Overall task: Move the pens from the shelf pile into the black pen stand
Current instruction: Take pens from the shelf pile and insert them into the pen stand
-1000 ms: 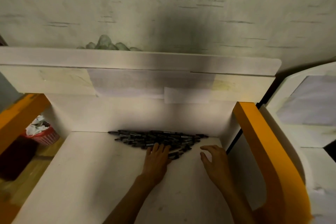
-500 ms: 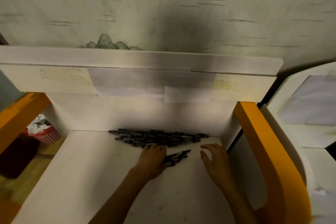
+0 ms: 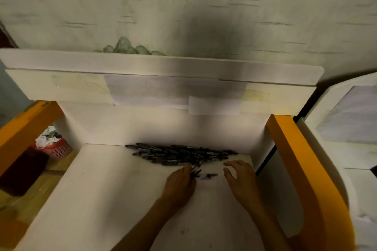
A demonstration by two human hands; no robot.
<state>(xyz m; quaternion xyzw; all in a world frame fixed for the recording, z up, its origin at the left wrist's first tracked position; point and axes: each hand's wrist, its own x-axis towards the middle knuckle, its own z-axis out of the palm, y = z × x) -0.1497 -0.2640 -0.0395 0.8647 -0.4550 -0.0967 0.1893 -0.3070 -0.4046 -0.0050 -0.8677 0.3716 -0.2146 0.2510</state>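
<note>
A pile of dark pens (image 3: 179,154) lies against the back wall of the white shelf (image 3: 106,185). My left hand (image 3: 179,182) sits just in front of the pile, its fingers curled round a small bunch of pens (image 3: 196,171) drawn out of it. One loose pen (image 3: 211,175) lies on the shelf between my hands. My right hand (image 3: 239,177) hovers at the pile's right end with fingers loosely spread and holds nothing. No black pen stand is in view.
Orange side panels (image 3: 293,161) flank the shelf left and right. An upper white shelf board (image 3: 159,67) overhangs the back. A red basket with crumpled paper (image 3: 54,145) stands on the floor at the left. A white cabinet (image 3: 346,120) stands at the right.
My left hand has pulled back from the pile toward me, curling its fingers round a few pens and dragging them out. My right hand has barely moved.
</note>
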